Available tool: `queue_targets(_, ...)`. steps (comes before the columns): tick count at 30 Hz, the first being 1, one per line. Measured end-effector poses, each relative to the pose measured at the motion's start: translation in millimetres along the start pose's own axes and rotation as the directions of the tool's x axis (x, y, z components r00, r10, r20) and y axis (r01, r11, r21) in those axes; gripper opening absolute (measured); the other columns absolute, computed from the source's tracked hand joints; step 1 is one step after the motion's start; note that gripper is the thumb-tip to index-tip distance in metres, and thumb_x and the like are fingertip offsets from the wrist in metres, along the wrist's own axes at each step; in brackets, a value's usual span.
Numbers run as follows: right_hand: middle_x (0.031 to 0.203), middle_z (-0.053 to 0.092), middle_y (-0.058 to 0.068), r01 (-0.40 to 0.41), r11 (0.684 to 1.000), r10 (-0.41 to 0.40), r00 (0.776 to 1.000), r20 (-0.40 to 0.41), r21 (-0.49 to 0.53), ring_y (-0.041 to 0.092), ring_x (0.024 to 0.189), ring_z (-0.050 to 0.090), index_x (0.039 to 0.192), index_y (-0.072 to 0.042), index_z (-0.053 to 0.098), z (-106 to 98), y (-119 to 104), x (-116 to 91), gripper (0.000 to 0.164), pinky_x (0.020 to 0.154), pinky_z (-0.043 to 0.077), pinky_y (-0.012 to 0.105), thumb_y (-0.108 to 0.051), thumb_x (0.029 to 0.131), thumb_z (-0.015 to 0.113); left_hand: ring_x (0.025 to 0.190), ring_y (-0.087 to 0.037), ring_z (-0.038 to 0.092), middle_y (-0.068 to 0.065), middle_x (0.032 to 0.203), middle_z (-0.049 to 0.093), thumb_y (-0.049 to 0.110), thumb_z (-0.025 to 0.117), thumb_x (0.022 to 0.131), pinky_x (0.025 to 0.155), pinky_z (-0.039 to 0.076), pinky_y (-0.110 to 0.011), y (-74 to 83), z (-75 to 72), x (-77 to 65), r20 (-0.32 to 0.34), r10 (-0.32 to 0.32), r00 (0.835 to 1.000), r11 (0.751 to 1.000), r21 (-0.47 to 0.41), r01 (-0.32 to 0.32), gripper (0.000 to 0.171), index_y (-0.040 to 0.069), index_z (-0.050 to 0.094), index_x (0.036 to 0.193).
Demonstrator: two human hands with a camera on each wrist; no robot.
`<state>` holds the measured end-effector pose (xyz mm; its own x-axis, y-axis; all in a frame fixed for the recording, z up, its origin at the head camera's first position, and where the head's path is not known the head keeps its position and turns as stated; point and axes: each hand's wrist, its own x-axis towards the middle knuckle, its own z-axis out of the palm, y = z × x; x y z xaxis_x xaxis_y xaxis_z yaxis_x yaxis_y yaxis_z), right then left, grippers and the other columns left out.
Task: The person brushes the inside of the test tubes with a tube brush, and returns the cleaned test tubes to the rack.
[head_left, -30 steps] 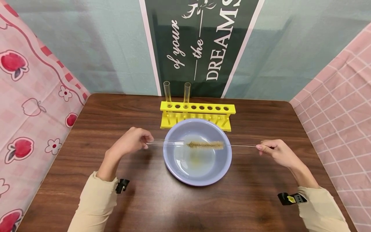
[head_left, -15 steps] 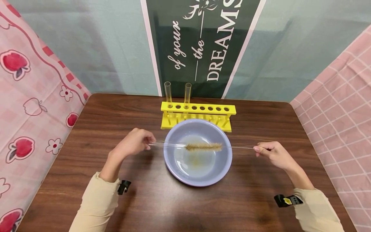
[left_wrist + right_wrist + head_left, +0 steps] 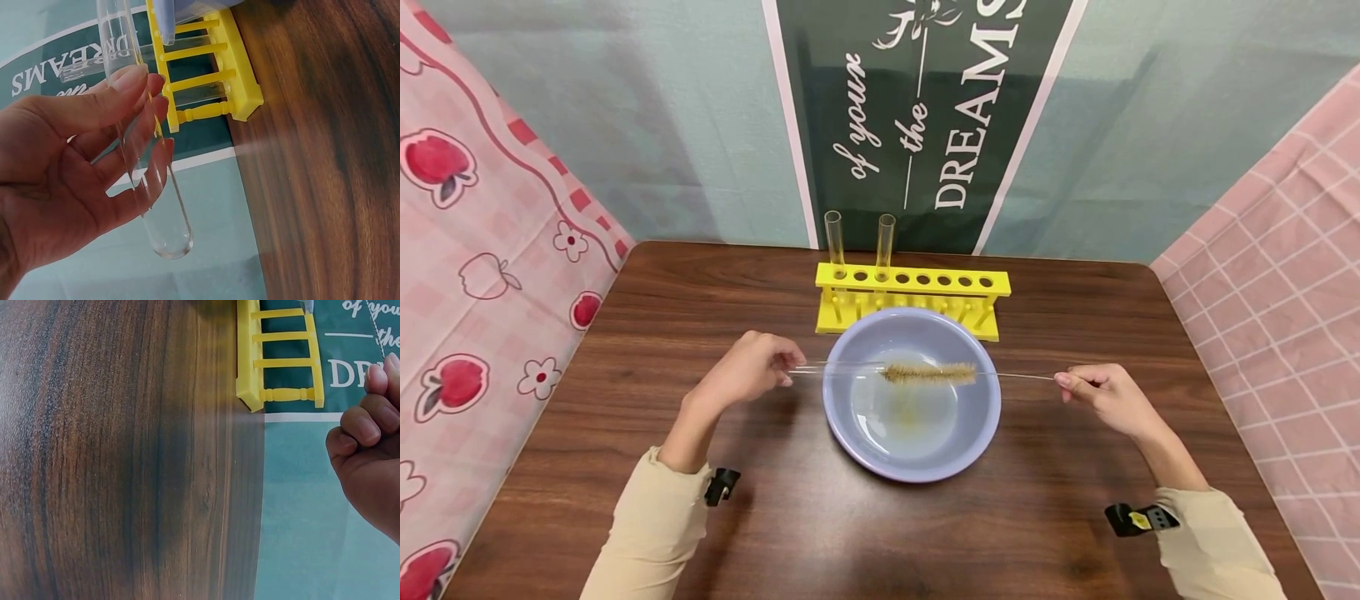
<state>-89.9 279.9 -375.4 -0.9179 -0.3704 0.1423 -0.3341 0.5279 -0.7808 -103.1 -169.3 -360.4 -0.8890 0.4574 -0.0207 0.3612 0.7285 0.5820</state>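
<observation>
My left hand (image 3: pixel 751 367) holds a clear glass test tube (image 3: pixel 838 370) sideways above the left part of a lavender basin (image 3: pixel 841 429). In the left wrist view, thumb and fingers wrap the tube, whose rounded end (image 3: pixel 172 240) points away past the little finger. A bristly tan tube brush (image 3: pixel 931 374) hangs level over the basin, its tip right at the tube's mouth. Right of the basin, my right hand (image 3: pixel 1105 396) pinches the thin wire handle (image 3: pixel 1026 377); the twisted wire (image 3: pixel 378 334) shows between thumb and forefinger in the right wrist view. Cloudy, slightly yellowish liquid lies in the basin.
Behind the basin stands a yellow test tube rack (image 3: pixel 958 283). Two upright glass tubes, a left one (image 3: pixel 835 242) and a right one (image 3: pixel 886 246), stand in its left holes. The brown wooden table (image 3: pixel 910 542) ends at a cloth backdrop (image 3: pixel 700 125).
My right hand has shifted slightly left with the brush, and my left hand slightly right with the test tube. The brush dipped a little, then rose again.
</observation>
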Motion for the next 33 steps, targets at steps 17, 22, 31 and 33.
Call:
queue_targets(17, 0.057, 0.047, -0.008, 0.032, 0.996, -0.034, 0.999, 0.026, 0.080, 0.013, 0.049, 0.035, 0.063, -0.003, 0.053, -4, 27, -5, 0.027, 0.045, 0.031, 0.027, 0.013, 0.085, 0.050, 0.069, -0.015, 0.060, -0.001, 0.074, 0.064, -0.010, 0.071, 0.067, 0.066, 0.050, -0.032, -2.0, 2.1, 0.3, -0.029, -0.040, 0.999, 0.999, 0.029, 0.041, 0.020, 0.003, 0.068, 0.082)
queue_targets(22, 0.058, 0.048, -0.006, 0.031, 0.995, -0.037, 0.998, 0.054, 0.099, 0.014, 0.050, 0.035, 0.064, -0.005, 0.054, -4, 37, -5, 0.026, 0.045, 0.030, 0.027, 0.008, 0.087, 0.051, 0.069, -0.015, 0.060, -0.001, 0.074, 0.064, -0.010, 0.071, 0.068, 0.067, 0.050, -0.032, -0.5, 2.6, 1.8, -0.024, -0.025, 0.999, 0.999, 0.023, 0.025, 0.020, 0.003, 0.068, 0.083)
queue_targets(31, 0.054, 0.041, -0.002, 0.003, 0.998, -0.008, 0.998, 0.068, 0.070, 0.009, 0.048, 0.026, 0.063, -0.004, 0.054, -3, 28, -2, 0.028, 0.042, 0.026, 0.028, 0.010, 0.087, 0.051, 0.069, -0.016, 0.060, 0.000, 0.072, 0.063, -0.010, 0.071, 0.067, 0.067, 0.049, -0.032, 2.6, 4.6, 1.2, -0.049, -0.002, 0.999, 0.999, 0.034, 0.004, 0.021, 0.004, 0.068, 0.082)
queue_targets(33, 0.053, 0.039, -0.004, -0.004, 0.998, 0.000, 0.998, 0.066, 0.063, 0.008, 0.048, 0.024, 0.062, -0.003, 0.054, -3, 19, -1, 0.027, 0.042, 0.025, 0.028, 0.010, 0.086, 0.051, 0.068, -0.014, 0.060, 0.001, 0.071, 0.063, -0.010, 0.072, 0.066, 0.066, 0.049, -0.032, 3.2, 5.0, 1.6, -0.062, 0.001, 0.998, 0.999, 0.040, 0.002, 0.022, 0.004, 0.069, 0.081)
